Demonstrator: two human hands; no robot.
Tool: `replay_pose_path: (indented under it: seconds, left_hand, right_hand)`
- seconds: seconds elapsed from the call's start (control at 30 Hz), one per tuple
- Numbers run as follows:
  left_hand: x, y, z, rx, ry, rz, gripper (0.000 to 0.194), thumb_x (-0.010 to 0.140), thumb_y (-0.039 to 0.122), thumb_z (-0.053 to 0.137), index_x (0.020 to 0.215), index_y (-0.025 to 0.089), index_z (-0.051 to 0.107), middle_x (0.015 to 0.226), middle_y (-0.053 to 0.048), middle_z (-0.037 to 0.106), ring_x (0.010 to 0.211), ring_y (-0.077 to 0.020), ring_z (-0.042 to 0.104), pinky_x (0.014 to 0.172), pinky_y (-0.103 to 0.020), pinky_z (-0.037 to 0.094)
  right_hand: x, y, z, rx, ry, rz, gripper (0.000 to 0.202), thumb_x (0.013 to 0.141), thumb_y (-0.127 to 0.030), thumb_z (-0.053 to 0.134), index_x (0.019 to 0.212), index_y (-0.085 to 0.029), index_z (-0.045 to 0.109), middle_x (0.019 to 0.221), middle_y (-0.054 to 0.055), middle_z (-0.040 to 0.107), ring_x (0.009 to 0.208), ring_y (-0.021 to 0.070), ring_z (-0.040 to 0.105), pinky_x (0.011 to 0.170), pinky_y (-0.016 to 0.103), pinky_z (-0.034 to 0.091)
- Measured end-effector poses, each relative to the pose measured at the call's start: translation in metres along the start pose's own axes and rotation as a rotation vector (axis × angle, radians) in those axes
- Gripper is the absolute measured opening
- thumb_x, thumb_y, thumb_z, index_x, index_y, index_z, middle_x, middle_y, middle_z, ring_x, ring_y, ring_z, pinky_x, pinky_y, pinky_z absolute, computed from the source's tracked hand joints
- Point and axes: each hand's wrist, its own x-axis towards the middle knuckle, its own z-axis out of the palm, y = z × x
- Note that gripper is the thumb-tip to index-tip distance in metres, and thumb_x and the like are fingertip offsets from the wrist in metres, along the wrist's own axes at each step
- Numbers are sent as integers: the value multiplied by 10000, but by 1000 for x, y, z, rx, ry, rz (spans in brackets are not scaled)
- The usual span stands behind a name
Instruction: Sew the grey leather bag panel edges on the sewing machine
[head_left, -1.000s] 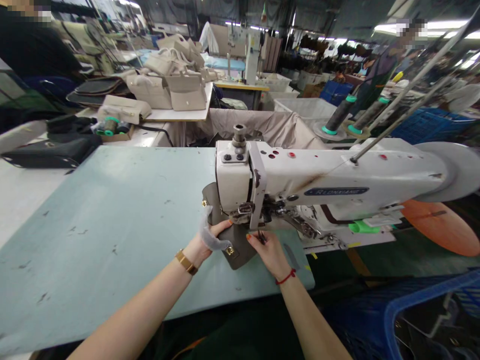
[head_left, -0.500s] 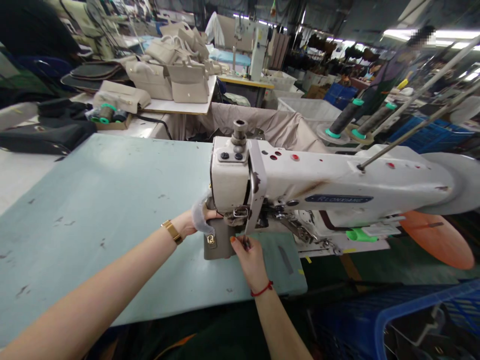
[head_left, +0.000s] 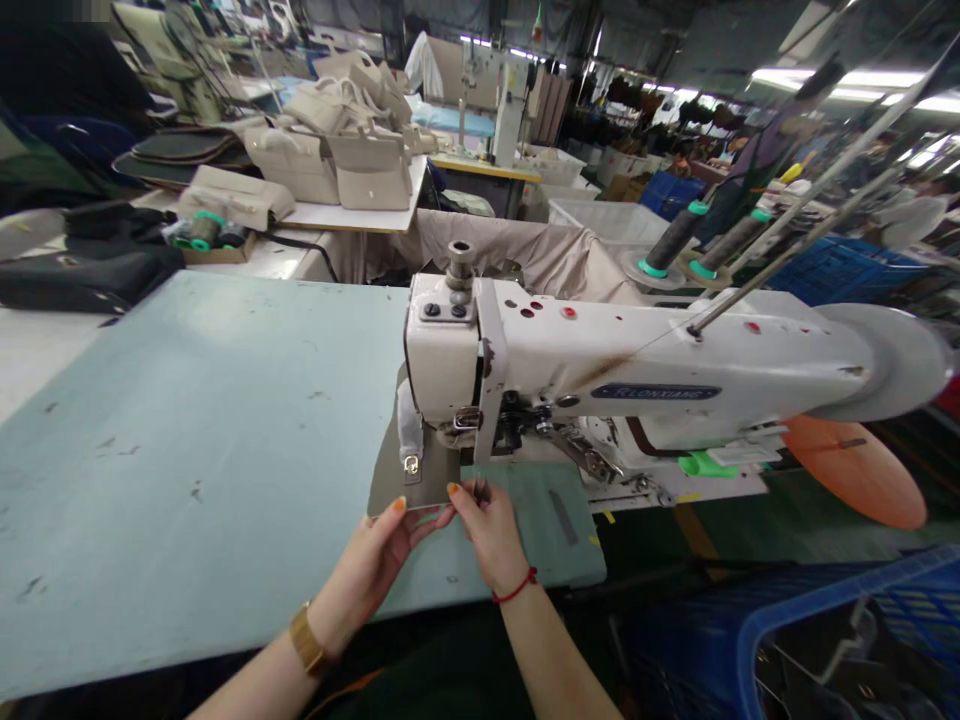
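A grey-taupe leather bag panel (head_left: 433, 480) lies under the head of a white sewing machine (head_left: 442, 350). On the panel is a handle wrapped in whitish film (head_left: 409, 425), ending in a gold-coloured buckle (head_left: 411, 464). My left hand (head_left: 386, 550) pinches the panel's near edge, thumb on top and fingers beneath. At the near right corner, my right hand (head_left: 487, 525) grips the same panel between thumb and fingers. A small pointed metal tool (head_left: 480, 487), perhaps thread snips, shows in my right hand. The machine head hides the needle and the panel's far part.
The pale green tabletop (head_left: 225, 430) stretches left. Beige handbags (head_left: 367, 165) stand on a table behind. Thread cones (head_left: 675, 240) stand behind the machine arm. A blue crate (head_left: 750, 640) with dark pieces is at lower right. A person (head_left: 772, 150) is in the background right.
My left hand has moved from the handle beside the machine head to the panel's near edge. The panel now lies flatter and spreads further left. My right hand remains at the near right corner.
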Motion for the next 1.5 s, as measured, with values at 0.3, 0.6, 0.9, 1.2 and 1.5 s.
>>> replay_pose_path:
  seconds: [0.3, 0.6, 0.9, 1.2, 1.5]
  left_hand:
    - [9, -14, 16, 357, 270, -127, 456, 711, 515, 700, 508, 141, 537, 533, 4, 501, 586, -126, 426, 600, -262, 352]
    - [5, -7, 10, 438, 160, -224, 496, 699, 563, 685, 496, 178, 447, 533, 36, 378, 594, -123, 323, 593, -277, 293]
    - [4, -6, 16, 239, 116, -244, 419, 699, 462, 738, 532, 144, 525, 557, 34, 393, 587, -107, 345, 569, -246, 325]
    - [2, -3, 20, 192, 117, -351, 450, 730, 494, 702, 526, 143, 509, 508, 58, 350, 500, -73, 280, 469, -196, 292]
    - [3, -3, 20, 142, 179, -334, 308, 637, 388, 813, 674, 105, 696, 596, 17, 514, 559, -71, 397, 526, -203, 338]
  right_hand:
    - [-5, -9, 1, -48, -16, -60, 271, 827, -312, 590, 606, -157, 565, 553, 12, 629, 536, 113, 508, 568, 216, 380]
    - [-12, 2, -8, -61, -30, 29, 330, 878, -419, 513, 729, -148, 627, 570, 10, 631, 466, 98, 470, 506, 217, 348]
    - [-9, -17, 2, -39, -4, -1, 313, 843, -346, 573, 591, -162, 559, 514, -10, 585, 500, 104, 514, 574, 204, 404]
    - [-1, -6, -2, -40, -51, 162, 370, 859, -418, 530, 629, -134, 593, 481, -3, 577, 355, 44, 271, 431, 201, 246]
    - [3, -15, -5, -71, -70, 189, 305, 831, -378, 539, 717, -113, 639, 494, 2, 590, 354, 51, 269, 418, 210, 208]
